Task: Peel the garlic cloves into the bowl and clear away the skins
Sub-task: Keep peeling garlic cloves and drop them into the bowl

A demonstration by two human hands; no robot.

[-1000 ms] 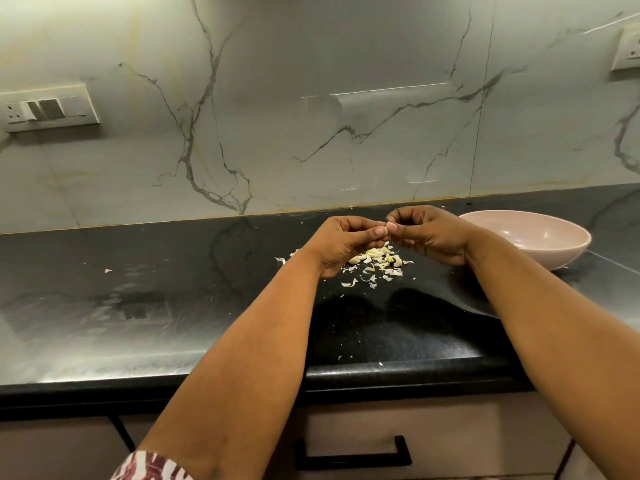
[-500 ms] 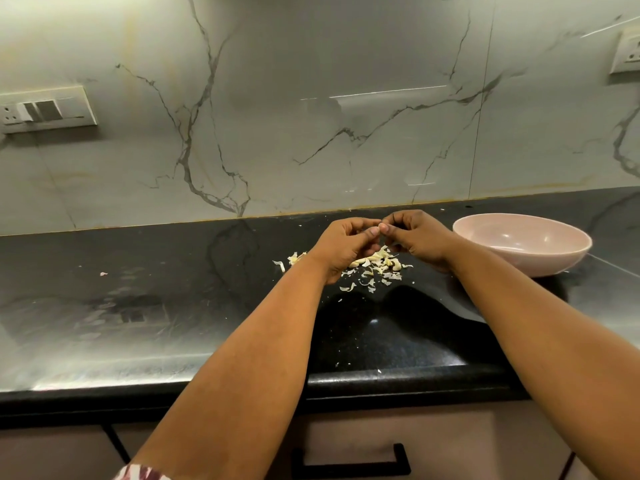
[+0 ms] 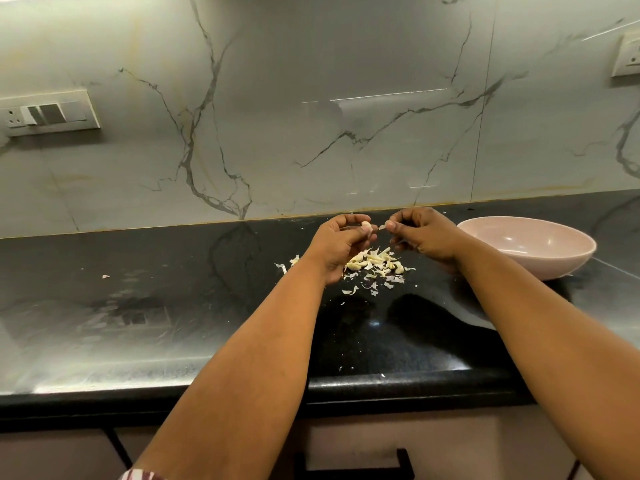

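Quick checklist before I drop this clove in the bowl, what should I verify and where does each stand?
1. Garlic clove held in left hand: ok.
2. Skin strip pulled free, pinched by right hand: ok.
3. Clove fully peeled: cannot tell, fingers hide most of it.
4. Pink bowl upright and open, right of the hands: ok.
5. Skins cleared: not ok, pile of cloves and skins lies on the black countertop.

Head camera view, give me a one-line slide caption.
Left hand holds a garlic clove while right hand pinches off skin above the peel pile, pink bowl alongside.
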